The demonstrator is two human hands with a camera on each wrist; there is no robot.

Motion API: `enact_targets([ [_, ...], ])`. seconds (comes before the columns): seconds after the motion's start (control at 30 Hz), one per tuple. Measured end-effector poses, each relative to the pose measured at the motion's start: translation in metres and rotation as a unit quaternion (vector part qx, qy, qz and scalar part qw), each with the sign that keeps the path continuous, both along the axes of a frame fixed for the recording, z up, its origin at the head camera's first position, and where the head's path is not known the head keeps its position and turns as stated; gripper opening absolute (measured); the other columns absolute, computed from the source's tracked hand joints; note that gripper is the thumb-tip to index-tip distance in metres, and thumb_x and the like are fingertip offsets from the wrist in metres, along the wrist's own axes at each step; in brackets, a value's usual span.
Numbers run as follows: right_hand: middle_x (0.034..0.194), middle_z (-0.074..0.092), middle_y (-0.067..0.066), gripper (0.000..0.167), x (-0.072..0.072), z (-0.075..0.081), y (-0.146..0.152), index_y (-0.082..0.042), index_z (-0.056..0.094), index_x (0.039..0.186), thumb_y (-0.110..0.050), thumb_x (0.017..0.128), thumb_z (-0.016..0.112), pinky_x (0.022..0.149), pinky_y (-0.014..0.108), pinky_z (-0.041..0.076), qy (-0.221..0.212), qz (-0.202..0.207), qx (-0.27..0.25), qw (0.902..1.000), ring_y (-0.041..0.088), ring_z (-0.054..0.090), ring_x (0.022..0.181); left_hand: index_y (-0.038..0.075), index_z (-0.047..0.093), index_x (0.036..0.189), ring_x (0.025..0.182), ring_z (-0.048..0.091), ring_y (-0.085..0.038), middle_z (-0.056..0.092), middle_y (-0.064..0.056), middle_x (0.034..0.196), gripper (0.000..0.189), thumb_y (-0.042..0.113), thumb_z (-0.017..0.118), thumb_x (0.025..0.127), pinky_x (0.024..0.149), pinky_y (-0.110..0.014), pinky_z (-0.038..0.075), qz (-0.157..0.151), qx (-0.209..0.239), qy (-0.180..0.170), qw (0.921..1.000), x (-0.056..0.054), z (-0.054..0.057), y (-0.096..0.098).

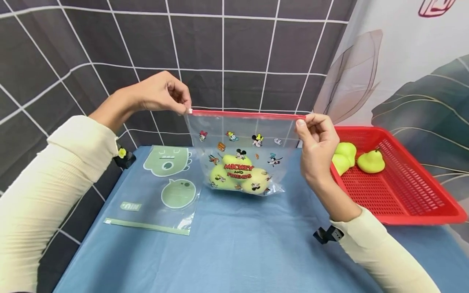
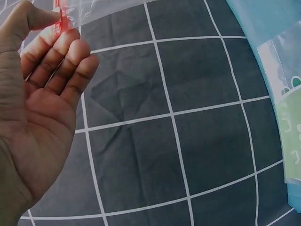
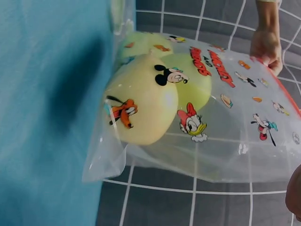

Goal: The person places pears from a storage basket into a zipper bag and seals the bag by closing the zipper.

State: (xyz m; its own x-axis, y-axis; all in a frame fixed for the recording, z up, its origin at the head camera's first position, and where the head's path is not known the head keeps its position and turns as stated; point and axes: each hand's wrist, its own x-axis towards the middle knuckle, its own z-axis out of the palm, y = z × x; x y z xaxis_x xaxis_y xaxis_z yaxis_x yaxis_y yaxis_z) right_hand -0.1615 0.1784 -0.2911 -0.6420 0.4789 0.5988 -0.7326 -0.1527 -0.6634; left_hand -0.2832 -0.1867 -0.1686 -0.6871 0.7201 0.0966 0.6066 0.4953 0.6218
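Note:
A clear zipper bag (image 1: 245, 138) printed with cartoon figures hangs upright between both hands, its red zip edge (image 1: 249, 115) stretched straight. Thumb and fingers of the left hand (image 1: 161, 93) pinch the top left corner, where a small white slider (image 1: 190, 111) shows. At the opposite end of the red edge, the right hand (image 1: 319, 144) pinches the other top corner. Several yellow-green fruits (image 3: 141, 99) lie together in the bottom of the bag, close over the blue cloth. In the left wrist view, the red edge's end (image 2: 58, 19) sits between the left thumb and fingers.
On the right stands a red plastic basket (image 1: 410, 191) with pear-shaped yellow-green fruits (image 1: 371, 161) inside. A flat clear bag with green cartoon prints (image 1: 178, 193) lies on the blue cloth (image 1: 227, 244) at left. Dark gridded sheeting (image 1: 242, 49) rises behind the table.

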Motion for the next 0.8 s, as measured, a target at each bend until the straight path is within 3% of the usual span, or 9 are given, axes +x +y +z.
enact_targets([
  [0.27, 0.084, 0.070, 0.006, 0.016, 0.001, 0.014, 0.002, -0.003, 0.071, 0.093, 0.013, 0.095, 0.074, 0.075, 0.021, 0.061, 0.022, 0.022, -0.012, 0.9994, 0.016, 0.069, 0.073, -0.003, 0.080, 0.090, 0.068, 0.065, -0.015, 0.077, -0.001, 0.075, 0.005, -0.003, 0.076, 0.093, 0.068, -0.025, 0.055, 0.003, 0.011, -0.035, 0.9993, 0.005, 0.010, -0.001],
  [0.47, 0.088, 0.072, 0.002, 0.017, 0.007, 0.014, -0.019, -0.005, 0.074, 0.096, 0.012, 0.097, 0.073, 0.078, 0.021, 0.062, 0.015, 0.061, 0.036, 0.9974, 0.014, 0.070, 0.078, -0.008, 0.077, 0.094, 0.075, 0.069, -0.017, 0.077, -0.001, 0.078, 0.006, -0.006, 0.072, 0.097, 0.079, -0.026, 0.058, -0.021, -0.005, -0.109, 0.9938, 0.002, 0.027, -0.037],
  [0.63, 0.092, 0.071, -0.008, 0.027, 0.010, 0.010, -0.052, -0.015, 0.073, 0.098, 0.012, 0.097, 0.071, 0.081, 0.018, 0.060, -0.033, 0.101, 0.099, 0.9894, 0.006, 0.069, 0.083, 0.001, 0.079, 0.093, 0.080, 0.071, -0.018, 0.077, 0.003, 0.081, 0.026, -0.012, 0.057, 0.100, 0.087, -0.027, 0.060, -0.042, -0.075, -0.189, 0.9781, -0.010, 0.038, -0.089],
  [0.8, 0.097, 0.072, -0.005, 0.011, 0.014, 0.005, -0.086, 0.003, 0.070, 0.103, 0.012, 0.099, 0.073, 0.081, 0.017, 0.059, -0.073, 0.154, 0.156, 0.9729, 0.006, 0.067, 0.086, 0.006, 0.081, 0.095, 0.077, 0.072, -0.012, 0.077, 0.011, 0.082, 0.037, -0.010, 0.048, 0.103, 0.080, -0.028, 0.061, -0.050, -0.164, -0.253, 0.9523, -0.024, 0.047, -0.132],
])
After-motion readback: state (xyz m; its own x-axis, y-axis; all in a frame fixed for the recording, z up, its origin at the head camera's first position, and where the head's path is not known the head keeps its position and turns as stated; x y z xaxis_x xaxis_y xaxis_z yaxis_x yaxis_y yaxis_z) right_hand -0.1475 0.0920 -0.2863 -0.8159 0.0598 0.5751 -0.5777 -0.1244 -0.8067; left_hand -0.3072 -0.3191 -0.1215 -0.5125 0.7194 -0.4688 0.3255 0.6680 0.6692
